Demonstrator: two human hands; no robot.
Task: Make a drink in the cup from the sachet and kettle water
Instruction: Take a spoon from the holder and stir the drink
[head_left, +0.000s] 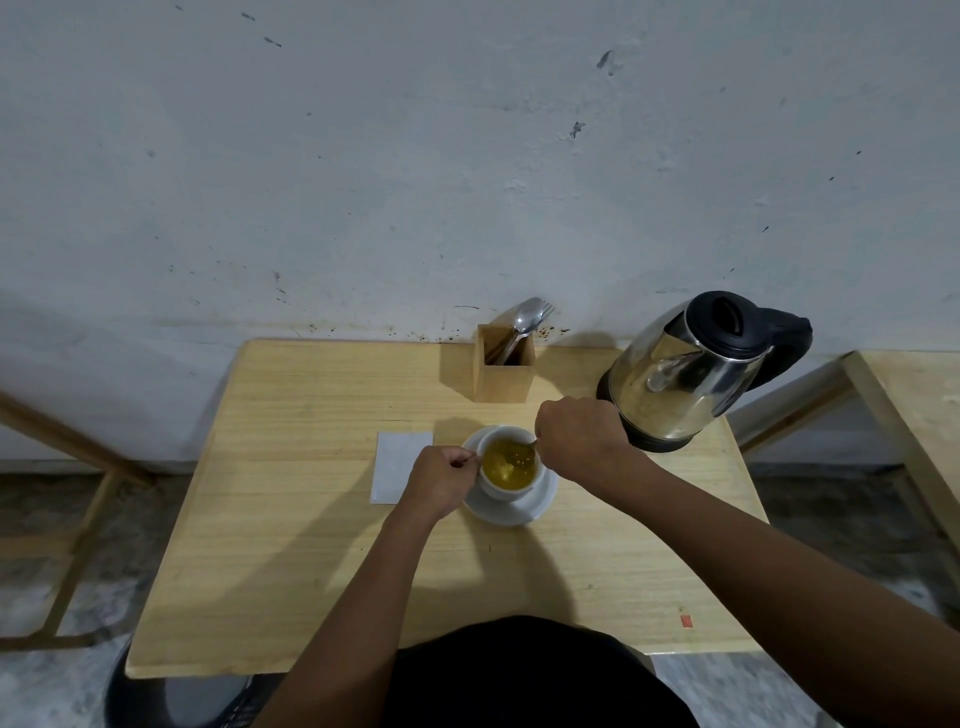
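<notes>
A white cup (493, 486) holding yellow-brown liquid stands on a white saucer (519, 512) in the middle of the wooden table (311, 545). My left hand (441, 480) is closed on the cup's left side, at its handle. My right hand (582, 439) is closed on a spoon (527, 448) whose bowl dips into the liquid at the cup's right rim. A white sachet (395, 462) lies flat just left of my left hand. The steel kettle (685, 374) with a black lid stands at the back right, behind my right hand.
A wooden cutlery holder (503, 371) with a spoon and fork stands at the back centre against the wall. Another wooden table (919, 395) is at the right, and a wooden frame (78, 467) at the left. A small red mark (685, 621) sits near the front right edge.
</notes>
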